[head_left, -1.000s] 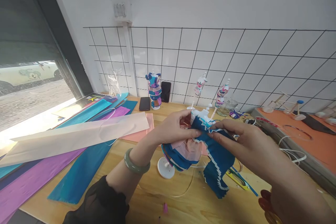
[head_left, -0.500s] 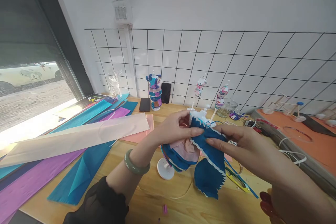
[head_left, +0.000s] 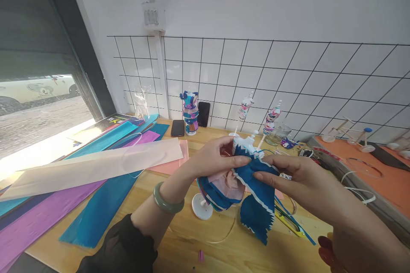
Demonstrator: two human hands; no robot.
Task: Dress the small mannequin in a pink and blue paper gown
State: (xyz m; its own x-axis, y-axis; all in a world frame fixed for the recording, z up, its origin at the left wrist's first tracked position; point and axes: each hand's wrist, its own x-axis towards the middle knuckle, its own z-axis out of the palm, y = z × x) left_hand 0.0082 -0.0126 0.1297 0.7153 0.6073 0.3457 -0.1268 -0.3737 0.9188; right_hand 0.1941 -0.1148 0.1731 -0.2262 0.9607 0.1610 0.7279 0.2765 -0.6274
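A small white dress form on a round white base leans over the table, dressed in layered blue and pink paper. My left hand is closed at its chest, thumb and fingers pinching a dark blue strip with white zigzag edges. My right hand pinches the same strip between thumb and fingers, just to the right. The strip's lower end hangs free with a jagged tip. Under my right hand lie yellow-handled scissors, partly hidden.
Long coloured paper strips cover the left of the table. Behind stand a dressed form, two phones, two small dressed forms on sticks and a glass bowl. At right, an orange board carries a wooden model.
Both hands keep their pinch on the blue strip. The strip's hanging end has swung slightly, and the whole view has shifted a little.
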